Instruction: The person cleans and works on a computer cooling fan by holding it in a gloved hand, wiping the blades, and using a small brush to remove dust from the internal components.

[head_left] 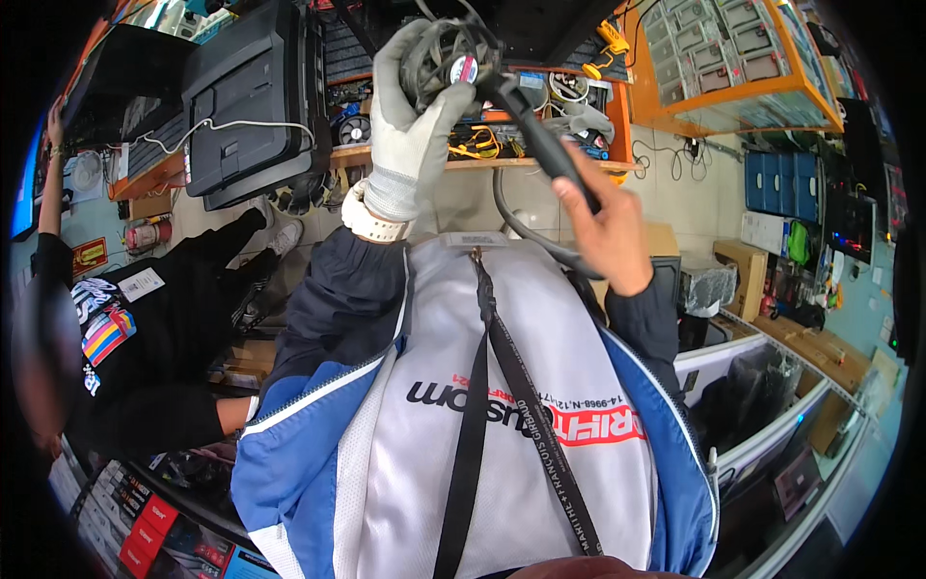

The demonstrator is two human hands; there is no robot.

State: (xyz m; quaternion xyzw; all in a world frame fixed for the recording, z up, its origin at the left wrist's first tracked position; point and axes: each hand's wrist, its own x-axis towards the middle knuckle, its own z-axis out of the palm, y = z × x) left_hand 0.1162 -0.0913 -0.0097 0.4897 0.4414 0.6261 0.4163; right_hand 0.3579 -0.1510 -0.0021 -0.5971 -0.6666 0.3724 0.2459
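My left hand [410, 145], in a grey-white glove, grips a black round fan [429, 60] with a small label on its hub, raised near the top middle. My bare right hand [610, 232] is closed on the handle of a long black nozzle [529, 125], whose tip meets or sits very close to the fan's right side. A dark flexible hose [516, 222] curves below, behind the nozzle. Beneath the fan is an open wooden drawer [579, 164] crowded with cables, small parts and tools.
A co-worker in black [145, 318] is at my left, one arm raised. A large black machine [246, 106] is upper left, an orange-framed cabinet [801, 68] upper right. Blue plastic drawers [781, 188], cardboard boxes [738, 275] and white-edged fixtures line the right.
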